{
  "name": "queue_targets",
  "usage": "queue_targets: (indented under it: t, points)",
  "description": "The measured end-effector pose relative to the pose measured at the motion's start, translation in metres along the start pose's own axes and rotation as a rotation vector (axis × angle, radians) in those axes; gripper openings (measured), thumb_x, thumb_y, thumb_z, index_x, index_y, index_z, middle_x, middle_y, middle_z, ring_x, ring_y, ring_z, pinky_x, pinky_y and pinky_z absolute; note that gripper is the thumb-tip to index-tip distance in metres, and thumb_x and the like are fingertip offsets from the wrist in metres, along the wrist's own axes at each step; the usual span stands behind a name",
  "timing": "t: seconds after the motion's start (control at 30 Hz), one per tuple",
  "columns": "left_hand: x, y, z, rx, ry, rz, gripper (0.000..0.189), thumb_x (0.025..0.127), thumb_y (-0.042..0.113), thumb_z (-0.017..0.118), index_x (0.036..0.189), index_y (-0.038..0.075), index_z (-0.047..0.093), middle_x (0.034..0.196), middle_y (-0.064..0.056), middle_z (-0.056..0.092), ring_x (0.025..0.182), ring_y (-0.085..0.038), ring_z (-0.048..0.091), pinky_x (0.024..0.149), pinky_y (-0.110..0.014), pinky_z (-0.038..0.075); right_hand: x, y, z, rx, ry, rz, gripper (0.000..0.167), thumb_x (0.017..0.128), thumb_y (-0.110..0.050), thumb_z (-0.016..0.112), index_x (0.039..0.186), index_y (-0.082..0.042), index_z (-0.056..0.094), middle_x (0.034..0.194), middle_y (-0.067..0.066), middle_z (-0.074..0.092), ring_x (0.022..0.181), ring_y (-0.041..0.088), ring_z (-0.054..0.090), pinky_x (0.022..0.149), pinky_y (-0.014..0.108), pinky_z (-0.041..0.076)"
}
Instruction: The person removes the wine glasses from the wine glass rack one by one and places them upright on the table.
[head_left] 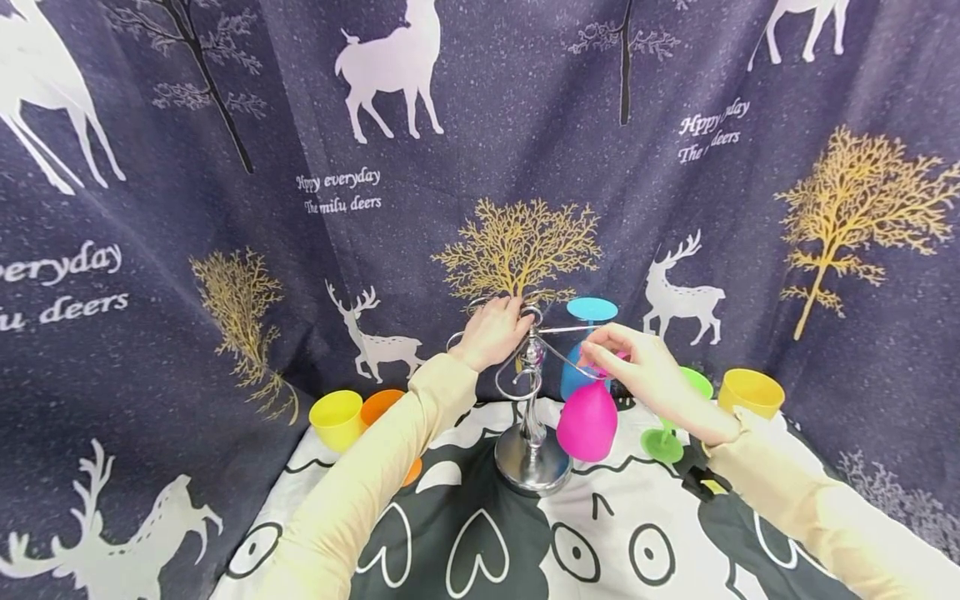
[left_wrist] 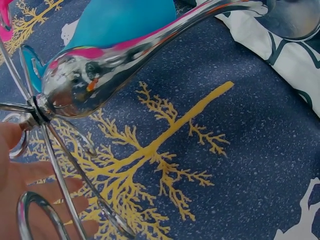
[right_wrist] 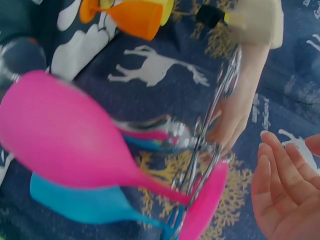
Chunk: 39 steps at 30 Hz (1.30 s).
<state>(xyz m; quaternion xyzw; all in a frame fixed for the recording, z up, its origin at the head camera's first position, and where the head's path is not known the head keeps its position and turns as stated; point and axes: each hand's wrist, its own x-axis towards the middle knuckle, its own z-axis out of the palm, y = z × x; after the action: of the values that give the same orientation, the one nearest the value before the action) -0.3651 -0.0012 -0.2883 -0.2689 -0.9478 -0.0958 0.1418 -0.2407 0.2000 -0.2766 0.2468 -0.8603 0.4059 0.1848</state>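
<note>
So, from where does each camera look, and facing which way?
On head: looks forward and down at the chrome goblet rack; left hand, right hand, sleeves show.
On left wrist: faces the rack's post; left hand shows.
On right wrist: faces the pink goblet; both hands, left sleeve show.
Both wrist views share the blue goblet.

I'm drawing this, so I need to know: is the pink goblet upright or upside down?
Upside down: the pink goblet hangs on the metal rack with its foot above and its bowl below.

In front of me, black-and-white cloth (head_left: pixel 525 554) carries metal stand (head_left: pixel 531 460), yellow cup (head_left: pixel 335 421), orange goblet (head_left: pixel 381 407), green goblet (head_left: pixel 663 447), amber cup (head_left: pixel 752 393).
</note>
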Motion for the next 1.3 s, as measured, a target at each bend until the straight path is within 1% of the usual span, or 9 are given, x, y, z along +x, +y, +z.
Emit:
queue_targets:
  t: [0.13, 0.27, 0.53, 0.83, 0.93, 1.03, 1.2, 1.27, 1.3]
  points:
    - [0.001, -0.002, 0.004, -0.029, -0.014, -0.035, 0.051, 0.098, 0.041, 0.027, 0.135, 0.007, 0.04, 0.133, -0.014, 0.041, 0.126, -0.032, 0.028, 0.099, -0.048, 0.022, 0.003, 0.007, -0.006, -0.094, 0.021, -0.011, 0.015, 0.09, -0.023, 0.057, 0.094, -0.009, 0.063, 0.084, -0.002, 0.064, 0.07, 0.016, 0.06, 0.063, 0.032, 0.047]
    - [0.002, -0.003, 0.007, -0.033, -0.032, -0.075, 0.055, 0.098, 0.044, 0.021, 0.137, 0.01, 0.038, 0.137, -0.013, 0.036, 0.128, -0.031, 0.024, 0.1, -0.051, 0.017, 0.008, 0.012, -0.009, -0.17, -0.02, -0.048, 0.018, 0.088, -0.02, 0.06, 0.1, -0.006, 0.061, 0.089, 0.001, 0.063, 0.079, 0.017, 0.059, 0.07, 0.035, 0.046]
    - [0.0, -0.003, 0.01, -0.025, -0.037, -0.102, 0.056, 0.098, 0.045, 0.016, 0.137, 0.013, 0.039, 0.141, -0.012, 0.031, 0.129, -0.031, 0.022, 0.1, -0.052, 0.016, 0.01, 0.025, -0.007, -0.403, -0.127, -0.187, 0.045, 0.085, -0.033, 0.063, 0.119, -0.004, 0.056, 0.112, 0.015, 0.053, 0.1, 0.031, 0.047, 0.086, 0.046, 0.035]
    - [0.001, -0.002, 0.012, -0.025, -0.048, -0.116, 0.057, 0.097, 0.048, 0.015, 0.136, 0.016, 0.042, 0.143, -0.01, 0.029, 0.13, -0.03, 0.021, 0.101, -0.051, 0.016, 0.011, 0.04, -0.002, -0.52, -0.244, -0.134, 0.055, 0.091, -0.045, 0.048, 0.134, -0.01, 0.045, 0.132, 0.023, 0.037, 0.117, 0.042, 0.035, 0.093, 0.054, 0.028]
    - [0.001, -0.001, 0.012, -0.024, -0.067, -0.128, 0.058, 0.096, 0.049, 0.014, 0.137, 0.017, 0.041, 0.144, -0.009, 0.026, 0.13, -0.03, 0.019, 0.101, -0.05, 0.014, 0.011, 0.046, 0.001, -0.546, -0.271, -0.152, 0.054, 0.092, -0.043, 0.046, 0.136, -0.012, 0.042, 0.135, 0.023, 0.033, 0.119, 0.043, 0.031, 0.094, 0.055, 0.026]
    - [0.002, -0.001, 0.012, -0.025, -0.08, -0.136, 0.059, 0.096, 0.05, 0.014, 0.137, 0.017, 0.041, 0.145, -0.009, 0.024, 0.131, -0.03, 0.017, 0.102, -0.05, 0.013, 0.01, 0.051, 0.002, -0.581, -0.266, -0.299, 0.047, 0.094, -0.031, 0.048, 0.134, -0.008, 0.043, 0.132, 0.026, 0.036, 0.116, 0.046, 0.034, 0.09, 0.056, 0.03]
    - [0.001, -0.001, 0.012, -0.029, -0.074, -0.134, 0.059, 0.096, 0.049, 0.014, 0.136, 0.017, 0.042, 0.144, -0.009, 0.025, 0.131, -0.03, 0.018, 0.102, -0.05, 0.012, 0.013, 0.06, 0.002, -0.674, -0.174, -0.803, 0.043, 0.083, 0.0, 0.045, 0.126, -0.006, 0.043, 0.123, 0.026, 0.044, 0.106, 0.051, 0.042, 0.079, 0.059, 0.038]
    - [0.001, -0.002, 0.013, -0.026, -0.068, -0.132, 0.059, 0.096, 0.049, 0.014, 0.136, 0.017, 0.042, 0.144, -0.009, 0.026, 0.13, -0.031, 0.019, 0.102, -0.05, 0.013, 0.016, 0.062, 0.003, -0.692, -0.123, -0.954, 0.041, 0.083, 0.003, 0.041, 0.122, -0.007, 0.042, 0.121, 0.026, 0.046, 0.105, 0.052, 0.043, 0.079, 0.06, 0.038]
    - [0.001, -0.002, 0.013, -0.026, -0.067, -0.132, 0.059, 0.096, 0.049, 0.014, 0.136, 0.017, 0.042, 0.144, -0.009, 0.026, 0.13, -0.031, 0.019, 0.101, -0.05, 0.013, 0.017, 0.063, 0.004, -0.686, -0.1, -0.99, 0.038, 0.085, 0.003, 0.039, 0.121, -0.007, 0.042, 0.12, 0.027, 0.047, 0.104, 0.051, 0.044, 0.079, 0.06, 0.038]
